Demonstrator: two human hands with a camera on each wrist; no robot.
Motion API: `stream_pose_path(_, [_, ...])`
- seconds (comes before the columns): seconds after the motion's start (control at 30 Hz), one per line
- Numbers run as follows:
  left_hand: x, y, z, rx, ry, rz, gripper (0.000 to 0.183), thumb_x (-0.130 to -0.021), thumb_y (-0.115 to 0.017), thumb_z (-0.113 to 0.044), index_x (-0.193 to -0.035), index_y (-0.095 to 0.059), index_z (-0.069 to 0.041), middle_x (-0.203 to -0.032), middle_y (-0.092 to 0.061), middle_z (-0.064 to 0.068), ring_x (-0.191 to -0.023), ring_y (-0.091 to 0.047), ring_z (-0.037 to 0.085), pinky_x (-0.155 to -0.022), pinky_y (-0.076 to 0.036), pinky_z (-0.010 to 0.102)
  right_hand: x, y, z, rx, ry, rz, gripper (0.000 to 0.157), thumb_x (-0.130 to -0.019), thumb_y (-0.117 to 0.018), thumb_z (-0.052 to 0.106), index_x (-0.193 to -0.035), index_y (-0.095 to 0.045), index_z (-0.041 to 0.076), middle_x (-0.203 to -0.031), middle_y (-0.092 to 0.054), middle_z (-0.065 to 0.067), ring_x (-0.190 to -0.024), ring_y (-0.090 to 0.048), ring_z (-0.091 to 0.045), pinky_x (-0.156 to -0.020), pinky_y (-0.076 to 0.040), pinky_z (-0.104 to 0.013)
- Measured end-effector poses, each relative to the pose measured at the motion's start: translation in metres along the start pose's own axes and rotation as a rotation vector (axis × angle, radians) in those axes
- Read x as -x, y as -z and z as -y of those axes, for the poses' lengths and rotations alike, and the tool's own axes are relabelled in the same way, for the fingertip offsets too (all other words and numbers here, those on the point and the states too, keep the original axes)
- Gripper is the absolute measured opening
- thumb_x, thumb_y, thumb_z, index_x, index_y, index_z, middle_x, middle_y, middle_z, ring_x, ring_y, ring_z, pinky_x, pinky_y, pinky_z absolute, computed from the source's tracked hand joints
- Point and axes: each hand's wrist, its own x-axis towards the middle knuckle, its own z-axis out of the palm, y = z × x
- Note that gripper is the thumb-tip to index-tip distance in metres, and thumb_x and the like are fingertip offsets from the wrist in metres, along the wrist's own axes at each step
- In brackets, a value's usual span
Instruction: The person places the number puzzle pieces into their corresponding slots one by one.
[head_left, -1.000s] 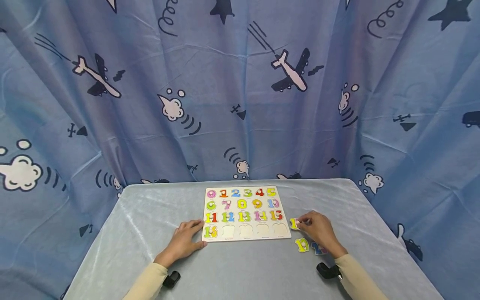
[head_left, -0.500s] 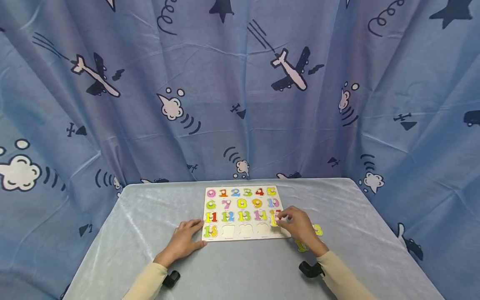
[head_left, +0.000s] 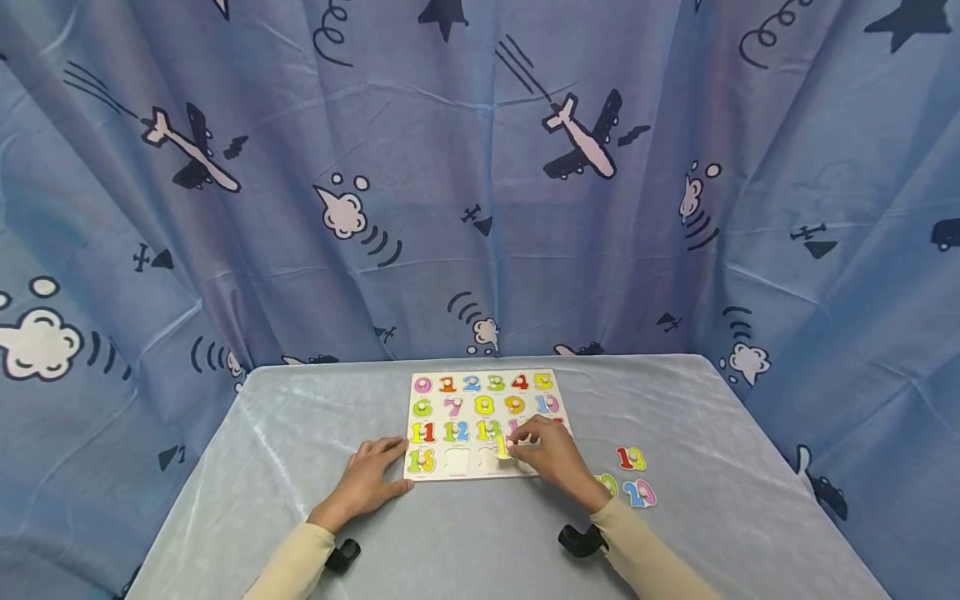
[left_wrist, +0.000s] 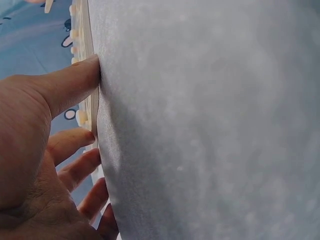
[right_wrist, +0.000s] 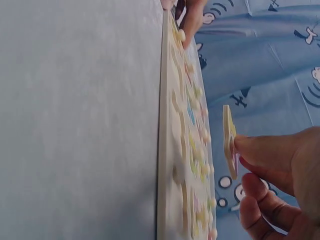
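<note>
In the head view a wooden number puzzle board (head_left: 468, 407) lies on the table, its upper rows filled with knobbed number pieces and its bottom row holding a green-and-yellow 16 piece (head_left: 422, 461) at the left. My left hand (head_left: 366, 482) rests at the board's left edge, thumb near the lower corner, fingers spread. Between thumb and fingers, my right hand (head_left: 553, 458) pinches a number puzzle piece (head_left: 502, 447) with a yellow 1; its second digit is hidden. The right wrist view shows this piece (right_wrist: 229, 142) edge-on, raised above the board.
Right of the board lie a red-and-yellow number piece (head_left: 631, 458), a blue-and-pink 20 piece (head_left: 640, 493) and a yellow-green piece (head_left: 606, 482) partly hidden by my right wrist. A grey cloth covers the table (head_left: 480, 542). A blue patterned curtain (head_left: 420, 275) hangs behind.
My right hand has carried the pinched puzzle piece leftward from beside the board to above its bottom row. The loose pieces at the right are more exposed. My left hand has stayed put.
</note>
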Motion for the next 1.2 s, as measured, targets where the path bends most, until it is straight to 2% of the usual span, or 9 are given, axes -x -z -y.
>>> stream_pose_path(0.57, [0.0, -0.001, 0.001, 0.002, -0.002, -0.006, 0.067, -0.082, -0.079, -0.031, -0.14, -0.055, -0.008, -0.145, -0.052, 0.009, -0.125, -0.045, 0.03, -0.098, -0.035, 0.049, -0.009, -0.041, 0.03, -0.048, 0.028, 0.09, 0.009, -0.076, -0.083, 0.018, -0.082, -0.076, 0.016, -0.08, -0.065, 0.009, -0.076, -0.052, -0.009, -0.068, -0.04, -0.023])
stream_pose_path(0.8, [-0.001, -0.001, 0.001, 0.003, -0.003, -0.005, 0.067, -0.082, -0.079, -0.031, -0.14, -0.055, -0.008, -0.145, -0.051, 0.009, -0.125, -0.045, 0.03, -0.097, -0.035, 0.048, -0.014, -0.059, 0.032, 0.035, 0.093, 0.071, 0.008, -0.076, -0.083, 0.019, -0.078, -0.075, 0.017, -0.077, -0.062, 0.008, -0.071, -0.049, -0.004, -0.066, -0.04, -0.022])
stream_pose_path(1.2, [-0.001, 0.0, 0.001, 0.011, -0.004, -0.005, 0.067, -0.082, -0.08, -0.031, -0.14, -0.055, -0.007, -0.145, -0.052, 0.009, -0.124, -0.045, 0.03, -0.098, -0.035, 0.048, -0.017, -0.068, 0.033, 0.04, 0.094, 0.121, 0.005, -0.078, -0.081, 0.017, -0.08, -0.076, 0.016, -0.075, -0.06, 0.008, -0.068, -0.047, -0.004, -0.065, -0.037, -0.022])
